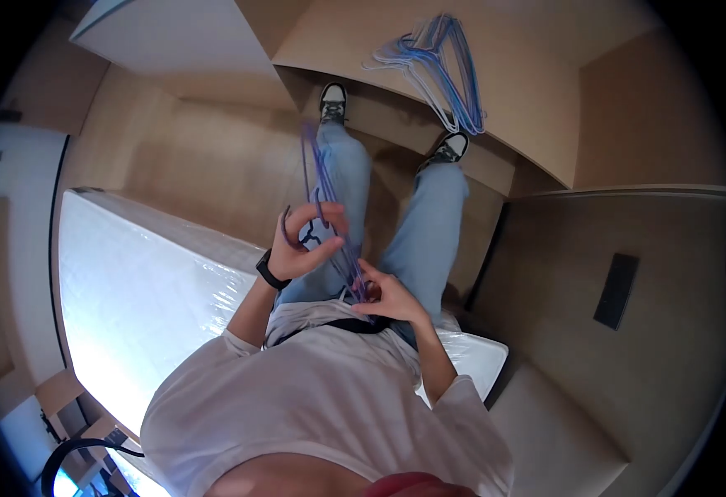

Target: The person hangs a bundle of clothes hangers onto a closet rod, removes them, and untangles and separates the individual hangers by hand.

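Note:
Several thin purple hangers [326, 178] are held over my lap, their long ends pointing away from me between my knees. My left hand [301, 244] is curled around their hook side, thumb and fingers bent about the wires. Closer to my waist, my right hand [384, 294] has its fingers pressed on the near end of the same hangers. A dark hook or cord shape [309, 234] shows by my left palm. Beyond my feet, a pile of blue, purple and white hangers [446, 74] lies on a wooden shelf.
The wooden shelf [520, 108] spans the far side above my shoes [333, 103]. A plastic-wrapped white mattress [139, 290] is under me and to the left. At right stands a brown panel with a dark handle plate [617, 290]. An open white door [181, 50] is at upper left.

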`<state>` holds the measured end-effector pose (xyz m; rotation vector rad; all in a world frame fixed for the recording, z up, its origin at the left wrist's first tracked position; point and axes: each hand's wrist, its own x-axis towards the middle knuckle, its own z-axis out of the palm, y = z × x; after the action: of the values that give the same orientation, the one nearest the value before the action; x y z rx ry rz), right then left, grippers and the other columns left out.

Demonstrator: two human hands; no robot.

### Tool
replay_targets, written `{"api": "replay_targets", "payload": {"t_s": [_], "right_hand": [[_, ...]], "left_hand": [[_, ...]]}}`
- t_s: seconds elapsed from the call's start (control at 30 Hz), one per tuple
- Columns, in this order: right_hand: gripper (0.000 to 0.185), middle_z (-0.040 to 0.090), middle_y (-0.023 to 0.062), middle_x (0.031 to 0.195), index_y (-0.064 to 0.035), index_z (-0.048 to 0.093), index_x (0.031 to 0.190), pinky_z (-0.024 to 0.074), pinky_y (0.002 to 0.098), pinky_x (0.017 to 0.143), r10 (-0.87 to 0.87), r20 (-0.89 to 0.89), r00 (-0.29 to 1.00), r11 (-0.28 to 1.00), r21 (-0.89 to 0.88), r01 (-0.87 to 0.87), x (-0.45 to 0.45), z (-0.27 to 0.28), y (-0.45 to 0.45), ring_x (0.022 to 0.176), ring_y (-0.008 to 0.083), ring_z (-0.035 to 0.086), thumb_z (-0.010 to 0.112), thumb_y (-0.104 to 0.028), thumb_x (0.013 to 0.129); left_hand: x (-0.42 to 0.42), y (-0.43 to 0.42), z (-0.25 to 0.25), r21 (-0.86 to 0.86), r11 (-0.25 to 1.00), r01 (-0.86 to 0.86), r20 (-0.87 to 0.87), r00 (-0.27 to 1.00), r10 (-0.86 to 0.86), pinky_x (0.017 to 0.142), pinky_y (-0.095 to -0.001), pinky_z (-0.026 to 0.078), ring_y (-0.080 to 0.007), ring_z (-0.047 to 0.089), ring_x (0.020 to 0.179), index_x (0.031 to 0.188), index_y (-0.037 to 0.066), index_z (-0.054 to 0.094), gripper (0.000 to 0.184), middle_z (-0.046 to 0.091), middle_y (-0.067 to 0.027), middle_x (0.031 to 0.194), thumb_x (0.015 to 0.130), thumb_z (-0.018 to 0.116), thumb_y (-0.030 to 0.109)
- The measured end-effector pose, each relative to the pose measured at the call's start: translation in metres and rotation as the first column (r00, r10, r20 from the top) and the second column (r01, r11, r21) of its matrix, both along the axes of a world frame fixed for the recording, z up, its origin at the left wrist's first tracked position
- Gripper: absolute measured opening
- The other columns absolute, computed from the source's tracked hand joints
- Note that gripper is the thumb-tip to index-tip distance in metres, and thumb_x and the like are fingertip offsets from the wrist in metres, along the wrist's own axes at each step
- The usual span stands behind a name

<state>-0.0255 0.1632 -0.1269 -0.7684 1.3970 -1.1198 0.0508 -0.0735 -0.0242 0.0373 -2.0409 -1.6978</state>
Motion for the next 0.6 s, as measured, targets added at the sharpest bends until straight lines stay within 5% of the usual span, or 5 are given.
{"api": "replay_targets", "payload": {"t_s": [0.1, 0.23, 0.37, 0.47, 0.6], "right_hand": [[0.082, 0.064, 0.0055, 0.100, 0.0081, 0.044, 0.139, 0.0502, 0.0265, 0.075, 0.080, -0.053, 0.995, 0.995, 0.057, -0.077, -0.002, 0.018, -0.003, 0.078, 0.0123, 0.059, 0.085, -0.019, 0.074], [0.075, 0.065, 0.0075, 0.100, 0.0017, 0.050, 0.137, 0.0502, 0.0305, 0.083, 0.178, -0.227, 0.958, 0.982, -0.020, -0.187, -0.020, 0.019, -0.008, 0.083, 0.0178, 0.062, 0.084, -0.019, 0.074], [0.061, 0.067, 0.0115, 0.097, -0.0079, 0.059, 0.130, 0.0523, 0.0356, 0.083, -0.224, -0.407, 0.886, 0.961, -0.246, 0.130, -0.055, 0.010, -0.016, 0.087, 0.0248, 0.064, 0.083, -0.025, 0.077], [0.049, 0.067, 0.0109, 0.096, -0.0051, 0.062, 0.123, 0.0520, 0.0357, 0.082, -0.337, -0.377, 0.863, 0.940, -0.178, 0.289, -0.099, 0.022, -0.026, 0.088, 0.0250, 0.064, 0.079, -0.022, 0.080], [0.031, 0.067, 0.0117, 0.095, -0.0028, 0.067, 0.110, 0.0522, 0.0359, 0.078, -0.443, -0.687, 0.576, 0.894, -0.293, 0.339, -0.163, 0.032, -0.044, 0.089, 0.0247, 0.065, 0.074, -0.019, 0.085]], "left_hand": [[-0.003, -0.010, -0.001, 0.067, 0.987, 0.143, 0.070, 0.987, -0.148, 0.071, -0.0273, 0.049, -0.0125, 0.064, 0.072, 0.117, 0.000, 0.063, 0.028, 0.065, -0.0034, 0.073, 0.091, 0.066, 0.008], [0.005, -0.020, -0.009, 0.312, 0.926, 0.213, 0.188, 0.941, -0.280, 0.069, -0.0260, 0.049, -0.0130, 0.064, 0.073, 0.130, 0.000, 0.057, 0.037, 0.066, -0.0053, 0.082, 0.095, 0.061, 0.013], [0.012, -0.014, -0.015, 0.341, 0.936, 0.086, 0.017, 0.995, -0.098, 0.063, -0.0296, 0.047, -0.0192, 0.061, 0.068, 0.144, 0.002, 0.038, 0.051, 0.064, -0.0129, 0.080, 0.098, 0.055, 0.015], [0.031, -0.021, -0.003, 0.224, 0.975, 0.000, -0.063, 0.998, 0.014, 0.067, -0.0332, 0.049, -0.0220, 0.061, 0.069, 0.141, 0.003, 0.041, 0.044, 0.064, -0.0150, 0.080, 0.101, 0.049, 0.020], [0.049, -0.019, 0.016, 0.191, 0.966, -0.175, -0.108, 0.974, 0.197, 0.065, -0.0293, 0.047, -0.0182, 0.060, 0.066, 0.119, 0.001, 0.053, 0.032, 0.063, -0.0117, 0.076, 0.104, 0.047, 0.029]]}}
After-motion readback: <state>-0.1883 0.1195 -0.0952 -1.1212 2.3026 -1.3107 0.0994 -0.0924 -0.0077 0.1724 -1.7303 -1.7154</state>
